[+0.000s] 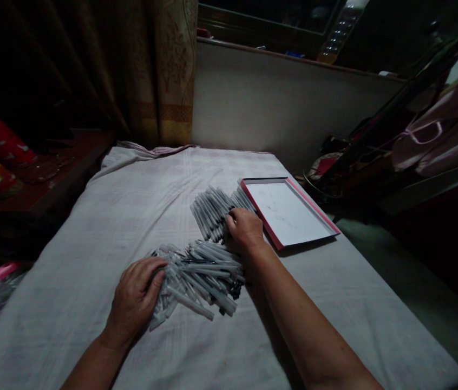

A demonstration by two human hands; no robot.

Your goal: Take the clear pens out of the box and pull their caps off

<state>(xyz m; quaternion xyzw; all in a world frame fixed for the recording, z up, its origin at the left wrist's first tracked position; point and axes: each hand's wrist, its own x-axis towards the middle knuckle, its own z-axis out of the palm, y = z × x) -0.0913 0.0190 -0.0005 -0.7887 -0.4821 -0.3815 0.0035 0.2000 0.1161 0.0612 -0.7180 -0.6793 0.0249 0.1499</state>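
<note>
My left hand (137,295) rests at the left edge of a loose pile of pens (208,273), its thumb apart from its bent fingers and touching clear, tube-like pieces there. The pens are translucent grey with black ends and lie crosswise over one another. Farther back, a tidier row of pens (213,208) lies side by side. Over the right part of this row, my right hand (246,227) is closed, thumb and forefinger pinched at the dark end of a pen; the other fingers are curled out of sight.
A shallow box lid (289,211) with red sides and a white inside lies right of the row. A pale checked cloth (131,195) covers the table. At left stands a dark red side table (70,168) with a red container (4,143). Curtain and wall rise behind.
</note>
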